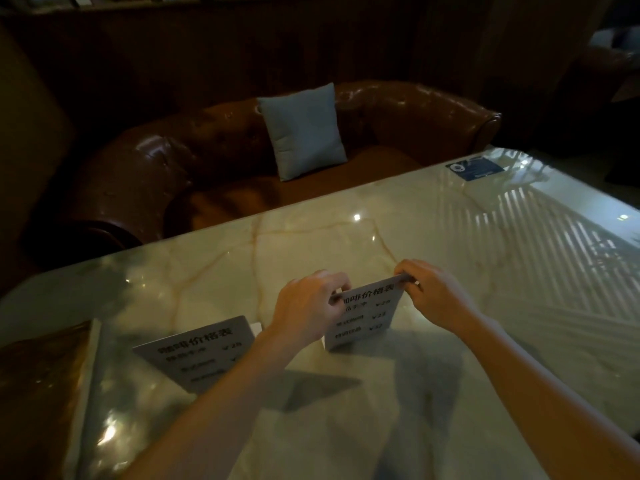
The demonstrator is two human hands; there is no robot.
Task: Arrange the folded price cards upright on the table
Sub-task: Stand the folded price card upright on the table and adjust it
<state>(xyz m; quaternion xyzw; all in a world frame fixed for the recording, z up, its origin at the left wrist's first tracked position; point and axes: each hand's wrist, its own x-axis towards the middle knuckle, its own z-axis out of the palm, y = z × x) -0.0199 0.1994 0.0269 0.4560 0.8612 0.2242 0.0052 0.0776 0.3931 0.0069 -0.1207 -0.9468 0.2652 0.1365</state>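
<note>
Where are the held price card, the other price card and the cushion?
held price card [367, 317], head view, printed front face
other price card [197, 351], head view, printed face
cushion [304, 131], head view, middle of its front

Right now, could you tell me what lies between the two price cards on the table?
In the head view, the left forearm crosses between the left card and the held card; otherwise only bare table.

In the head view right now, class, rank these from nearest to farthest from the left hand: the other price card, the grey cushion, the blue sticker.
From the left hand:
1. Other price card, just left on the table.
2. Grey cushion, on the sofa beyond.
3. Blue sticker, far right corner.
</note>
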